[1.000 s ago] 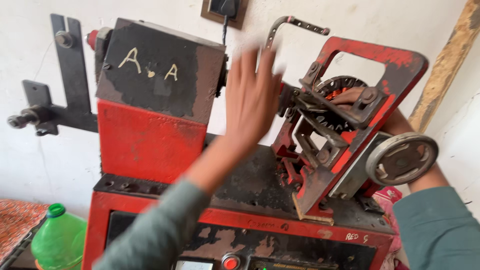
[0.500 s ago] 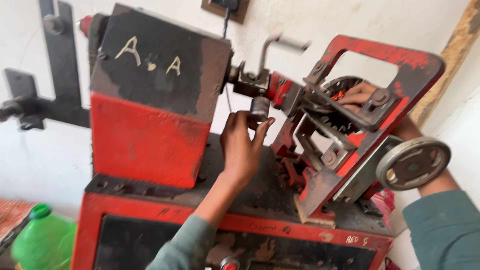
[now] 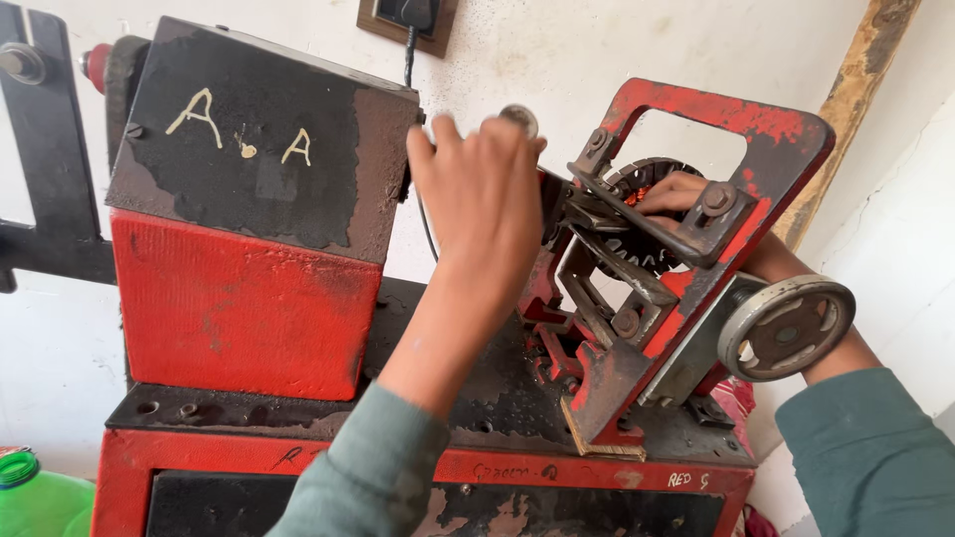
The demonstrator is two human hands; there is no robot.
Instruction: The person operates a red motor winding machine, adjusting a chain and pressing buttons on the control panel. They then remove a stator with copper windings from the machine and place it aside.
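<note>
Steel knob, round and shiny, sits at the fingertips of the left hand; the fingers curl loosely around it, back of the hand to the camera. The right hand reaches behind the red frame, fingers resting on the toothed gear; its grip cannot be judged, since frame bars block it. A grey handwheel stands beside the right forearm. The worn red-and-black housing lies left, a green bottle below.
</note>
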